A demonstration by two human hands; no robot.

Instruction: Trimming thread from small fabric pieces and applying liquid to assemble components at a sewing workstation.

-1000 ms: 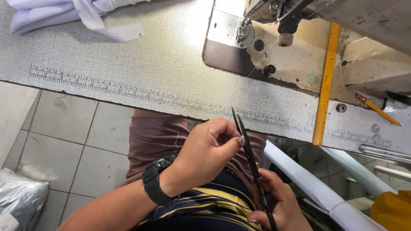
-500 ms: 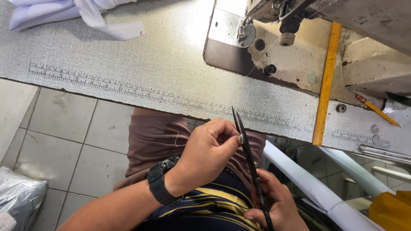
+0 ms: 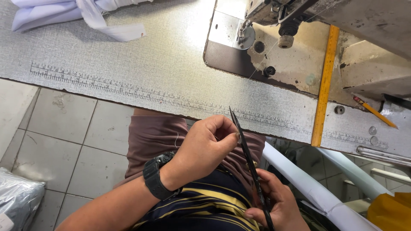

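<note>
From the head camera, the left hand [image 3: 205, 147], with a black wristwatch [image 3: 156, 179] on its wrist, hovers over the lap with its fingers curled narrow, thumb and forefinger pinched together right against the blades of the long black metal scissors [image 3: 250, 169]; what they pinch is too small to tell. The right hand [image 3: 274, 205] sits nearer and to the right, closed around the scissors' handles at the bottom edge of the view. The blades run from that hand up and to the left, their tip reaching the near edge of the grey textured sewing table [image 3: 150, 77], where a printed ruler scale runs along the rim. Under the hands lie brown trousers [image 3: 158, 132] and a dark navy garment with yellow stripes [image 3: 209, 205]. On the far right of the table stands a worn cream sewing machine [image 3: 308, 38], with a yellow wooden ruler [image 3: 324, 85] laid beside it and an orange pencil [image 3: 374, 112] farther right. Pale lilac folded cloth [image 3: 64, 10] lies at the far left. White fabric rolls [image 3: 312, 188] slant below the table on the right.
</note>
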